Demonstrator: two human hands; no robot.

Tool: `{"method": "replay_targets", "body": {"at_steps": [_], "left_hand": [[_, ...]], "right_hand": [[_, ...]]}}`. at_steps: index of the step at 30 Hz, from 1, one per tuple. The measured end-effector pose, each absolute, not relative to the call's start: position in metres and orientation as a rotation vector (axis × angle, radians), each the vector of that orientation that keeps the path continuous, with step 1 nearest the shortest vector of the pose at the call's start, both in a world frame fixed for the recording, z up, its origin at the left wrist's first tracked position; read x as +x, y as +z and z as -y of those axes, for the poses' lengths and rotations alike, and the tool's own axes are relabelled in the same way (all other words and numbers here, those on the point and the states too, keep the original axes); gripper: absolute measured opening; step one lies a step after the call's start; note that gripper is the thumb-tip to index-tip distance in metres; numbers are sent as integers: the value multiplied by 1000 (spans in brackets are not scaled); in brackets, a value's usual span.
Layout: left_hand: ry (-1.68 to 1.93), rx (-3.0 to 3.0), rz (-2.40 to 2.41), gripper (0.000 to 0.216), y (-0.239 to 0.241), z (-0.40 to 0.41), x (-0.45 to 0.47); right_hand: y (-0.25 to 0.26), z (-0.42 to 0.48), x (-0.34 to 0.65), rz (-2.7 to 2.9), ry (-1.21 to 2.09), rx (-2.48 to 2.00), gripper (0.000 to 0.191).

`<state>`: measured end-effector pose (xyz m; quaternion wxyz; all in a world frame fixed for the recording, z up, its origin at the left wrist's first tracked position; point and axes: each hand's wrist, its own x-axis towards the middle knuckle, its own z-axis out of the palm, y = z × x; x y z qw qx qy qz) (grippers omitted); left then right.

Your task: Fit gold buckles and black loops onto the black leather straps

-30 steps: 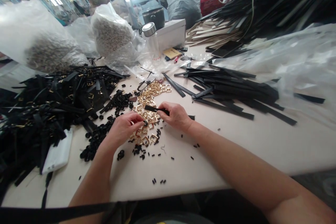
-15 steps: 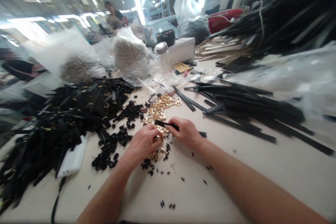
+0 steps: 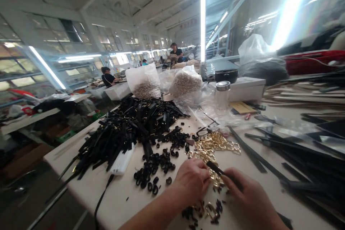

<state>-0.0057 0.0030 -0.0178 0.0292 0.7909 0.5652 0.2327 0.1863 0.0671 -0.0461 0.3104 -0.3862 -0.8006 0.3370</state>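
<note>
My right hand (image 3: 249, 196) is closed round a black strap (image 3: 215, 168), whose end sticks out toward my left hand. My left hand (image 3: 192, 176) has its fingers curled together beside that end; what they pinch, if anything, is hidden. Under and beyond both hands lies a heap of gold buckles (image 3: 215, 143). Small black loops (image 3: 153, 170) are scattered left of my left hand. Below the hands are small dark pieces (image 3: 217, 208) and a few more gold parts.
A large pile of finished-looking black straps (image 3: 134, 124) with buckles covers the table's left part, by a white power strip (image 3: 122, 161). Long black strips (image 3: 309, 183) lie right. Behind stand filled plastic bags (image 3: 185, 84), a glass jar (image 3: 222, 99) and a white box (image 3: 248, 90). People work farther back.
The view has swung left and up, so the table contents appear farther right and lower. My right hand still holds the strap, and both hands remain close together by the buckles.
</note>
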Motion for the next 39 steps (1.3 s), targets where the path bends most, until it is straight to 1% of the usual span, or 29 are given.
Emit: {"method": "replay_targets", "body": {"at_steps": [2,4,7,8,10,13,18,26,33,36,39], "left_hand": [[819,2321,-1781,15,-13,-5,-6],[1007,2081,-1779,16,-7,-6,-7],[1319,1511,-1647,12,2,-4,-9],[1392,1268,-1568,15,4,-4,-10],[1465,883,-1389,22,6,-4,-12],[1533,594,-1211,29,6,-5,-11],[1530,494,-1141,23,10,-3,-7],[1455,476,-1194,18,6,-1,-5],[1379,359,-1172,2,4,0,-1],[1373,277,-1145,9,4,-2,-1],[1383,234,-1113,10,4,-2,-1]], "right_hand": [[-46,-68,186,2055,932,-1025,26],[-44,-68,186,1983,994,-1042,25],[-40,-65,185,1894,1103,-1035,26],[-40,-64,184,1861,1133,-1024,26],[-38,-62,182,1821,1175,-993,25],[-35,-58,179,1780,1225,-985,23],[-27,-52,176,1766,1248,-946,21],[-33,-51,175,1794,1105,-956,15],[-33,-48,175,1912,927,-901,9],[-31,-47,176,1958,858,-863,7],[-30,-46,177,1978,833,-804,7]]}}
